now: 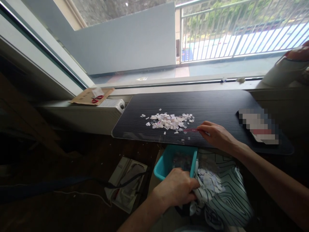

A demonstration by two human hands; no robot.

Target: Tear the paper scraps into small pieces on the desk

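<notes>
Black wood-grain table (217,106), head view: white paper scraps (169,121) lay heaped mid-table. My right hand (217,135) pinched a thin red strip (190,130) just beside the heap, seemingly for scraping. My left hand (177,188) gripped the teal bin (166,162) below the table's near edge. Sweeping would require the bin directly beneath the scraps' path.

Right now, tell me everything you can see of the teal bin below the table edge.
The teal bin is a small, open-topped rectangular tub, plastic by its look. It is held upright below the near edge of the dark table, near the pile of paper scraps. Pale bits seem to lie inside, blurred. The left hand curls over its near rim; a striped cloth touches its right side. The right hand pinches a red strip on the table, apart from it.
</notes>
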